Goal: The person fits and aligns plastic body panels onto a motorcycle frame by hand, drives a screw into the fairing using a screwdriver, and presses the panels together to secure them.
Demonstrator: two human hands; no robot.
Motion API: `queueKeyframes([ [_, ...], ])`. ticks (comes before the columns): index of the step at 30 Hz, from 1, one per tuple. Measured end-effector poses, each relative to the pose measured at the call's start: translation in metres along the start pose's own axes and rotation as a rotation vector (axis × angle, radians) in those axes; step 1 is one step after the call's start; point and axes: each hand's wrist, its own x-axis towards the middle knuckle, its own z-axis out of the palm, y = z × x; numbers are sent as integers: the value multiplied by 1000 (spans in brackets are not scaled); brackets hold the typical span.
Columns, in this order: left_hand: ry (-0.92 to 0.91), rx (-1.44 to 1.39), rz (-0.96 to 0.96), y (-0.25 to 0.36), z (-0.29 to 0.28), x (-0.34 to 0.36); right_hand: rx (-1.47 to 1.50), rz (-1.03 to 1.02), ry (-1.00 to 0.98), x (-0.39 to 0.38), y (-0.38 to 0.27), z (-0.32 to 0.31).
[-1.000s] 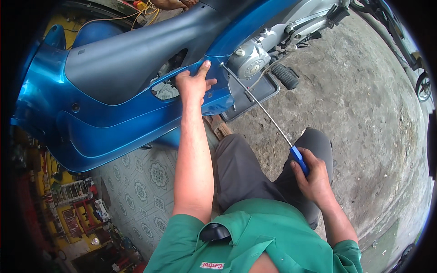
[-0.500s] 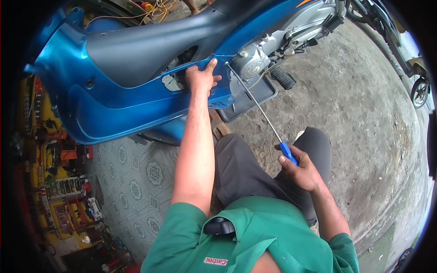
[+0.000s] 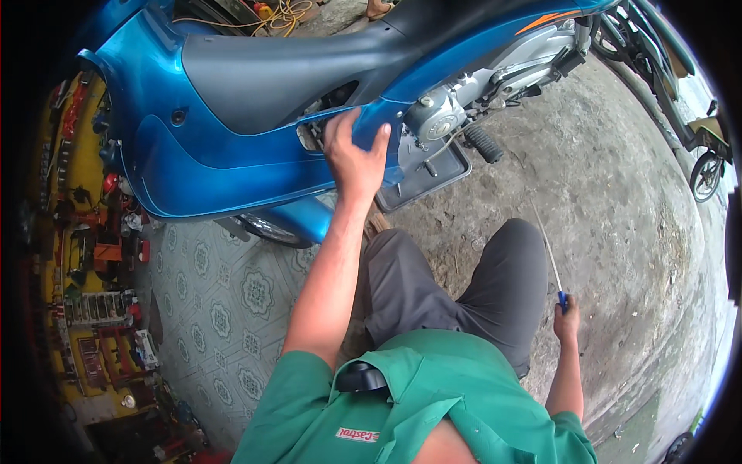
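A blue motorbike leg shield stretches across the upper left. Over its edge, at the opening near the engine, my left hand grips it, fingers hooked over and thumb spread on the outer face. A screw head shows right of that thumb. Off to the right, beyond my knee, my right hand is closed around the blue handle of a long screwdriver. Its thin metal shaft points up and away from me, apart from the motorbike.
The silver engine and a black footpeg lie right of the leg shield. Under them sits a grey tray. Tools hang on a yellow board at left. Another motorbike's wheel stands far right.
The screwdriver has left the screw by the engine and swung right and down with my right hand. My left hand has shifted on the leg shield, its thumb now pointing right.
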Motion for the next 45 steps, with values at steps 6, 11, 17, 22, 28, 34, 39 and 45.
queueKeyframes([
  [6,-88,418,290,-2,-1,38,298,64,178,102,-71,11],
  [11,-468,679,121,22,-9,73,543,-217,106,165,-283,-21],
  [17,-779,387,-190,25,0,104,1162,-205,-108,167,-443,29],
  [22,-812,548,-64,-3,5,103,1250,-155,-172,165,-486,62],
  [28,-575,668,-4,0,11,85,1175,-205,-292,163,-484,78],
  [34,-456,764,-47,2,29,73,1285,-200,-84,168,-509,76],
  [39,-197,831,269,-23,26,56,789,-511,171,163,-513,42],
  [45,-209,881,293,-29,27,59,456,-989,477,215,-503,36],
])
